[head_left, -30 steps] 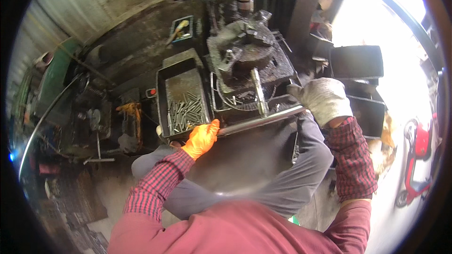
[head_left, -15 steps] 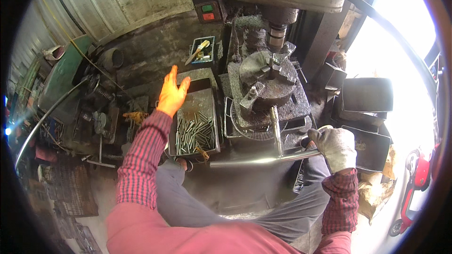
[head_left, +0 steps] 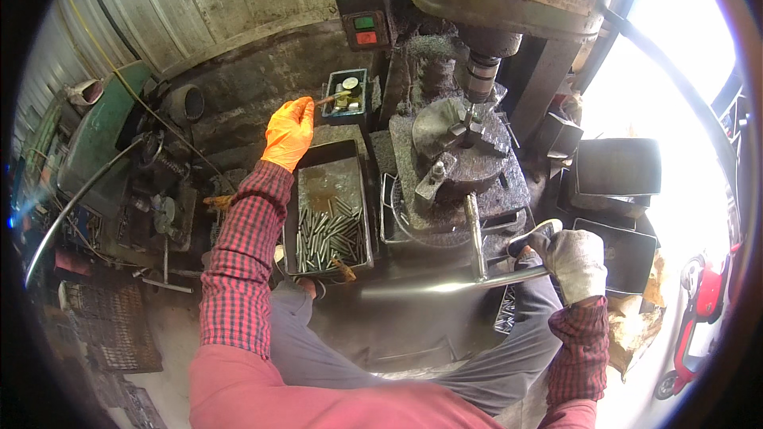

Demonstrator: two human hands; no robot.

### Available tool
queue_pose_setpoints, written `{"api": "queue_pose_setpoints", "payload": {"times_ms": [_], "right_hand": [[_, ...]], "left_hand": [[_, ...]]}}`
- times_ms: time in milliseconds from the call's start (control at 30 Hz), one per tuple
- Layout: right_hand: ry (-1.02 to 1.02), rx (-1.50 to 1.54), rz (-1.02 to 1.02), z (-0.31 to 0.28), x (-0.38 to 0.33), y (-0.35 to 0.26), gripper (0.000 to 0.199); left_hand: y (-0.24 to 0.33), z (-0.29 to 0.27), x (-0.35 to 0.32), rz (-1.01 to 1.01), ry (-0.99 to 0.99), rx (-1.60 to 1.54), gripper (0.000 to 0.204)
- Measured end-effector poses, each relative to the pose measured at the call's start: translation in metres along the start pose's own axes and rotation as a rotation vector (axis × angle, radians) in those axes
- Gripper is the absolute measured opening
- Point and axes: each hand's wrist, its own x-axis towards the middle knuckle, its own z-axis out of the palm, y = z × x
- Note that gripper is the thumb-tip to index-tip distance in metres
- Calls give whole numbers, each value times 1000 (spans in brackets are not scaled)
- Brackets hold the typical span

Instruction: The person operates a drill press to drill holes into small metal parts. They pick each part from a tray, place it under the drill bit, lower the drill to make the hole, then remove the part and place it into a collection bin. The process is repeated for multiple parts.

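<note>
My left hand [head_left: 290, 132], in an orange glove, is stretched out over the far end of a metal tray [head_left: 300, 214] filled with several short steel rods [head_left: 330, 234]. Its fingertips touch the handle of a brush [head_left: 327, 99] lying in a small blue box [head_left: 345, 96]. My right hand [head_left: 574, 260], in a grey-white work glove, is closed around a long steel bar [head_left: 445, 286] lying across the front of the drill press table [head_left: 493, 167]. A round chuck [head_left: 455, 137] sits on that table under the spindle [head_left: 479, 78].
A switch box [head_left: 366, 12] with a green and a red button hangs behind the tray. Dark metal bins [head_left: 618, 167] stand at the right. Green machinery and a bent pipe [head_left: 75, 206] crowd the left. A red car [head_left: 695, 326] is outside at the right.
My left hand has risen from the near edge of the tray to its far end, reaching the brush in the blue box. My right hand has kept hold of the steel bar.
</note>
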Motion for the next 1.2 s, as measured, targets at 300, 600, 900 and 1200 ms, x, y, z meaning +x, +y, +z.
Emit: {"api": "queue_pose_setpoints", "payload": {"times_ms": [300,600,900,1200], "right_hand": [[132,21,-84,23,2,12,68],[-12,38,-127,-15,-9,4,47],[-38,83,-22,-18,-7,1,62],[0,116,-28,-22,-10,2,62]], "left_hand": [[26,-9,-1,52,-43,244,34],[76,-81,-46,83,-108,118,29],[187,-3,-39,-84,-300,-712,27],[130,33,-24,-115,-165,-721,22]]}}
